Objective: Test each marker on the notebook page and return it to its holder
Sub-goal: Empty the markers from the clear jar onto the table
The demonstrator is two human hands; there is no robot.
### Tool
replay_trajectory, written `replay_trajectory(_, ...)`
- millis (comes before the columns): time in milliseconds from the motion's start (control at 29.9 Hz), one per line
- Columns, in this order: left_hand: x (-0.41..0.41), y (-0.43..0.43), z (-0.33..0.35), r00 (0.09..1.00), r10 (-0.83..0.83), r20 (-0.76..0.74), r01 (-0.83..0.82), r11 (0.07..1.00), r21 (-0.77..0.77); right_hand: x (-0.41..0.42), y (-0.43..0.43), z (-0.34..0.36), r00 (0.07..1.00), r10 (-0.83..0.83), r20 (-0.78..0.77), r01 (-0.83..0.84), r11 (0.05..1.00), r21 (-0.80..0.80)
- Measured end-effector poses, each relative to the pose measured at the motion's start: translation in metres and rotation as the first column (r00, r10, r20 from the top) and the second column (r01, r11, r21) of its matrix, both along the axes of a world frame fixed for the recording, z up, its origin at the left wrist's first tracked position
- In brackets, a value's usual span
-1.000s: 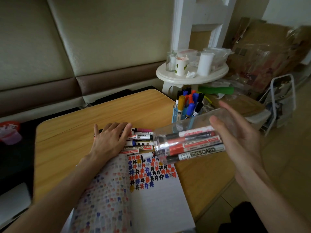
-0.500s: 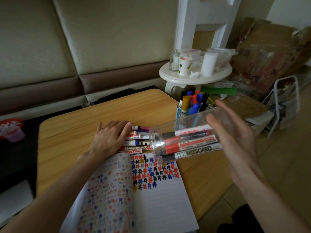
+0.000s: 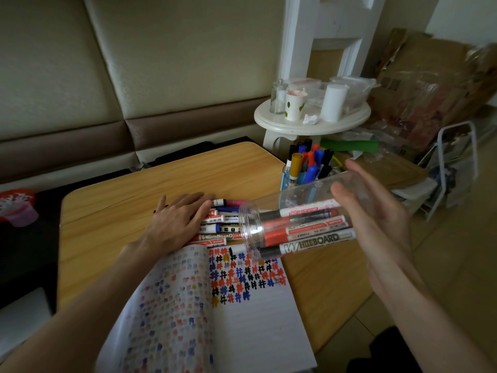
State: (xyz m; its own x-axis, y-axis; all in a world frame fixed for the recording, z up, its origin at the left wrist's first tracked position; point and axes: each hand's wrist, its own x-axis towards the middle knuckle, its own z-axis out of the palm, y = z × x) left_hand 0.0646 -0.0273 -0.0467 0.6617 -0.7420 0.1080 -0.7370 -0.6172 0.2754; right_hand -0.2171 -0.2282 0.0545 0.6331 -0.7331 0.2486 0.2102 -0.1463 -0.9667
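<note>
While right hand [image 3: 376, 211] grips clear jar [image 3: 304, 196] round its closed end, jar lies almost on side just above surface [image 3: 134, 200], open mouth toward left. Several jar markers [image 3: 309, 230], red and black, lie inside, caps toward mouth. Left hand [image 3: 177, 224] rests flat, fingers straight, on row of loose markers [image 3: 223, 219] at far edge of open notebook [image 3: 242, 319]. Right page carries coloured hash marks [image 3: 242, 275]. Blue holder [image 3: 286, 181] with upright markers [image 3: 312, 168] stands far right, behind jar.
</note>
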Motion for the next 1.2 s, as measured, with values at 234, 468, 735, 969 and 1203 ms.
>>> replay_trajectory(234, 0.0055, 0.0008, 0.0014, 0.999, -0.008, -0.051, 0.011, 0.999, 0.052, 0.0003, 0.0002, -0.0001, 1.000, 0.003, 0.013, -0.003, 1.000, 0.015)
replay_trajectory(468, 0.0021, 0.0018, 0.0028, 0.999, -0.001, -0.039, 0.000, 1.000, -0.010, 0.0003, -0.0016, -0.0020, 1.000, 0.004, 0.007, -0.004, 1.000, -0.001)
replay_trajectory(735, 0.0028, 0.0014, -0.0002, 1.000, -0.007, -0.021, 0.006, 1.000, -0.026, 0.0014, -0.0037, -0.0040, 1.000, 0.008, 0.008, -0.008, 1.000, -0.013)
replay_trajectory(969, 0.0026, 0.0012, 0.0026, 1.000, -0.003, 0.003, 0.003, 0.999, -0.047, 0.0019, -0.0043, -0.0038, 1.000, 0.011, 0.005, -0.011, 1.000, -0.025)
replay_trajectory(1203, 0.0039, 0.0008, 0.0021, 0.999, 0.010, 0.039, -0.008, 0.999, -0.052, 0.0022, -0.0041, -0.0044, 1.000, 0.005, 0.005, -0.005, 1.000, -0.020)
